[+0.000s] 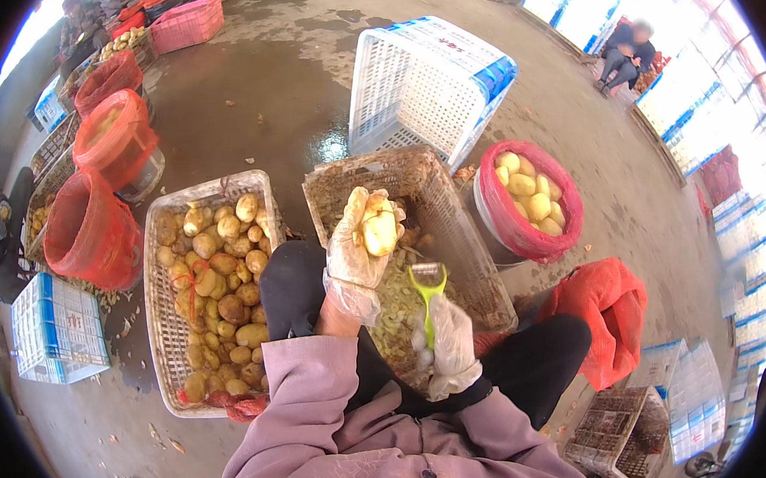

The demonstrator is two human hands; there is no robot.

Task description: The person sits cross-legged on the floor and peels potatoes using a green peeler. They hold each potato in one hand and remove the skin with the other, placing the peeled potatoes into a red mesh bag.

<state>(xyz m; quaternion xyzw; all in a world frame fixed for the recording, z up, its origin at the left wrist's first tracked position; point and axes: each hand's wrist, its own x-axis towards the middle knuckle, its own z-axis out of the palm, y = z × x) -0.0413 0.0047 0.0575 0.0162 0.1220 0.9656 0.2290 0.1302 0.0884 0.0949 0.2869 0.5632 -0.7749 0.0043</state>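
My left hand (pixel 357 250), in a clear plastic glove over a pale one, holds a partly peeled potato (pixel 380 227) above a dirty plastic crate (pixel 480 279) between my knees. Peelings (pixel 395 306) lie in that crate. A green peeler (pixel 429 289) is gripped in my right hand (pixel 449 343), also gloved, its blade end pointing up and apart from the potato. Unpeeled potatoes (pixel 222 294) fill a pale crate (pixel 154 276) at my left. Peeled potatoes (pixel 529 190) sit in a bucket lined with pink mesh (pixel 567 218), beyond the crate on the right.
A white and blue crate (pixel 433 89) lies on its side ahead. Red mesh-lined buckets (pixel 94 232) stand at left. By my right knee is a red mesh bag (pixel 601 314), with a brown crate (pixel 616 432) behind it. A person (pixel 628 53) sits far right; others are at far left.
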